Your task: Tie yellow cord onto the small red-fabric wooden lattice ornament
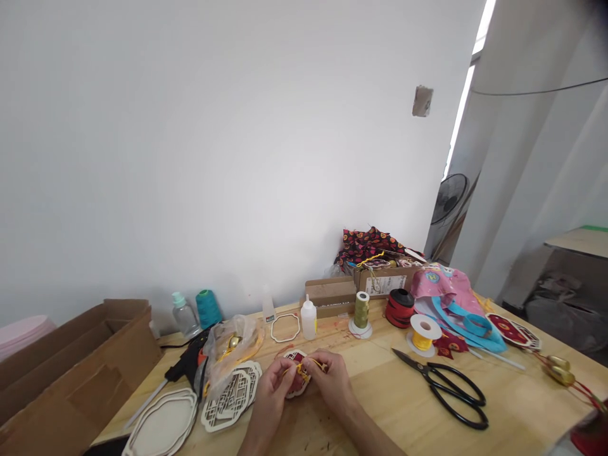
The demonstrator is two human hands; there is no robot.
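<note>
At the near middle of the table, both hands work on a yellow cord [303,373] over a small ornament [295,387] with a pale scalloped frame and dark red fabric inside. My left hand [275,383] pinches the cord between thumb and forefinger at the ornament's left side. My right hand [331,379] pinches the cord from the right, and a short loop of it shows by the fingers. The fingers partly cover the ornament. Left of my left hand lie pale lattice cutouts [240,389]. A white squeeze bottle [308,320] stands just beyond the hands.
Black-handled scissors [446,386] lie to the right. Behind them are a yellow ribbon spool [424,332], a red cord spool [399,308] and an olive thread cone [361,310]. A cardboard box [109,361], plain scalloped panels [164,424] and a black glue gun [185,361] occupy the left.
</note>
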